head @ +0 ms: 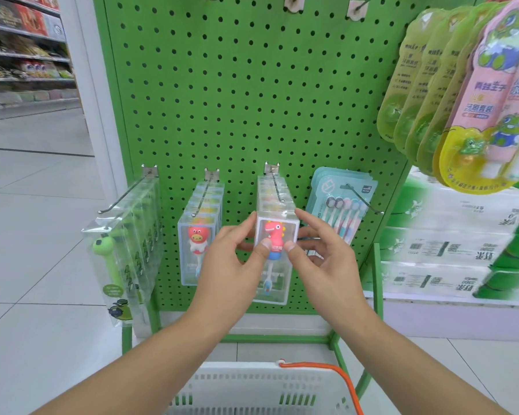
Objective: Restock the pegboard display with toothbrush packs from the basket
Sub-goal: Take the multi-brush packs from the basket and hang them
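Note:
A clear toothbrush pack with a pink dinosaur handle (277,235) hangs at the front of a metal hook (277,187) on the green pegboard (252,94). My left hand (231,256) pinches the pack's left side, thumb on its front. My right hand (321,253) pinches its right side, thumb on the front too. More of the same packs hang behind it on that hook. The white basket (252,387) with an orange handle stands below, between my forearms; its contents are out of view.
Other hooks carry green frog brushes (123,247), red cow brush packs (198,238) and a teal multi-brush card (342,205). Pink and green toothpaste cards (477,94) hang at upper right. Tissue packs (450,250) fill the right shelf. A tiled aisle opens left.

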